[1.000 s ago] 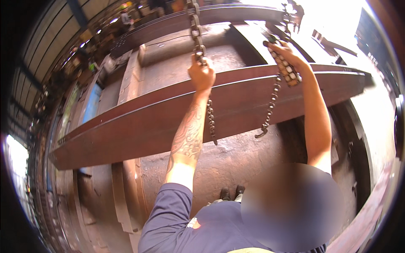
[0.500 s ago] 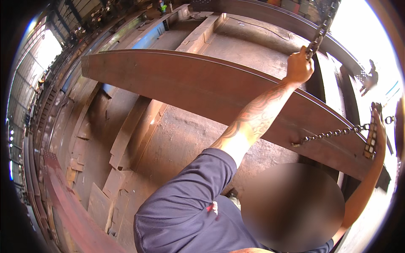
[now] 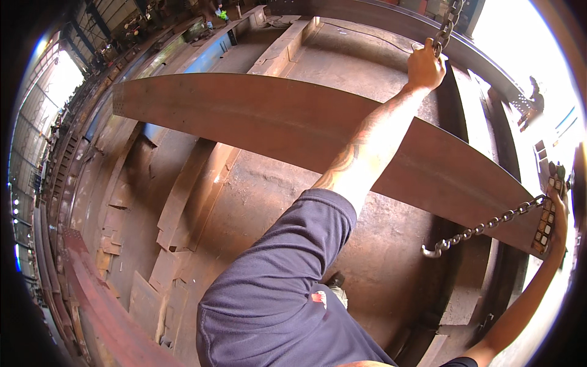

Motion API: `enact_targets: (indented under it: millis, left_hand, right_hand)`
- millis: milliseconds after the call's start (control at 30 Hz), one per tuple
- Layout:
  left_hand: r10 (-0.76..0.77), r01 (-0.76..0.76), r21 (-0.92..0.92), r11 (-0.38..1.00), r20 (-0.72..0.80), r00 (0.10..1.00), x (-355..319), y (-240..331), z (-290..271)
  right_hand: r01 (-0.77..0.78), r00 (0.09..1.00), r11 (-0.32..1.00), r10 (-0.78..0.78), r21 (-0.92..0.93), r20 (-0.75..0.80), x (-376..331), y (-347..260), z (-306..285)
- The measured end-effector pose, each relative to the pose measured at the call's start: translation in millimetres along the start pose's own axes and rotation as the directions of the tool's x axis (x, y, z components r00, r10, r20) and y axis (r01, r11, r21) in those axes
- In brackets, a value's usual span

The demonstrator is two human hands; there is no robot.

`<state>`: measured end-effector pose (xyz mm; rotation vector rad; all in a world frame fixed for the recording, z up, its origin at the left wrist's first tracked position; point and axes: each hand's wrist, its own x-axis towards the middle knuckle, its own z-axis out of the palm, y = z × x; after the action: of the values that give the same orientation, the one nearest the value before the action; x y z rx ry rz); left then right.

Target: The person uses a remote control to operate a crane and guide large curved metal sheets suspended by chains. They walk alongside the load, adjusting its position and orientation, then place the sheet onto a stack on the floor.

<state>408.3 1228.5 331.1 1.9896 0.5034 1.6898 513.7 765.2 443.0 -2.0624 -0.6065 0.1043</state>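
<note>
My left hand reaches up and grips a hoist chain that hangs from above. Below it a long rusty steel plate hangs across the view, from upper left to lower right. My right hand at the far right edge holds a yellow pendant control with buttons. A second chain runs from near that hand down to a loose hook, which holds nothing.
Rusty steel beams and box sections lie on the floor below. Cut plate scraps are stacked at lower left beside a red beam. A long girder runs behind the plate. My shoe shows below.
The view has swung further left and down. The plate now spans more of the picture, and the loose chain and hook hang lower at the right. Both hands keep their grips.
</note>
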Motion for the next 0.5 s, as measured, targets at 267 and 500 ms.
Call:
enact_targets:
  millis: [267,500]
  left_hand:
    - [0.125,-0.121,-0.028,0.992,0.199,0.972,0.7,7.5,22.6]
    - [0.373,-0.309,0.294,0.904,-0.193,0.907,36.9,-79.0,65.5]
  right_hand:
    - [-0.163,0.982,0.987,0.162,-0.002,0.096,-8.2,13.1,-18.5]
    - [0.023,0.998,0.991,-0.014,-0.132,0.064,-57.8,-4.7,-3.5]
